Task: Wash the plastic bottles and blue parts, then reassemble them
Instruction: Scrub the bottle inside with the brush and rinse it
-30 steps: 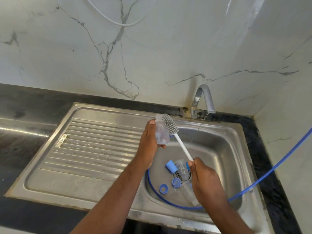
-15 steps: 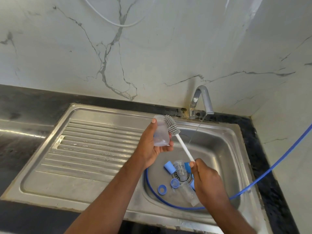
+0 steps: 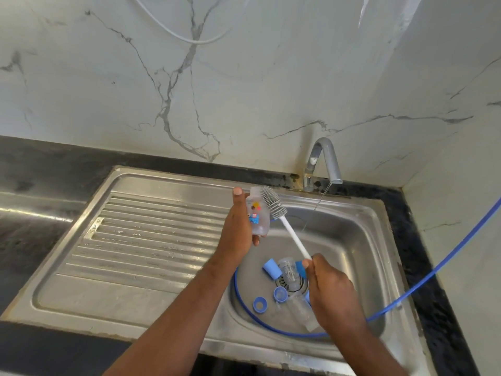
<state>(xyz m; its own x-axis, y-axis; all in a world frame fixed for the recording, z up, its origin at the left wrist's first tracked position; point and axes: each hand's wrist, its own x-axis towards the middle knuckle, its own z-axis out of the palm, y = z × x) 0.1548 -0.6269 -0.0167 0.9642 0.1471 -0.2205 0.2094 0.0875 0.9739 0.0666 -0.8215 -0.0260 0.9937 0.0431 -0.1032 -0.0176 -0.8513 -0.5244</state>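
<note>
Bottle [image 3: 259, 217] in left hand [image 3: 238, 229], brush [image 3: 273, 203] alongside

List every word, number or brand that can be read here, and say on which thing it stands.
No text is legible.
Printed bottle in the left hand: coloured cartoon picture only, no letters readable.
Clear bottle lying in the sink: pale marks, too blurred to read.
Brush in the right hand: no marking visible.

No legible text or labels.
</note>
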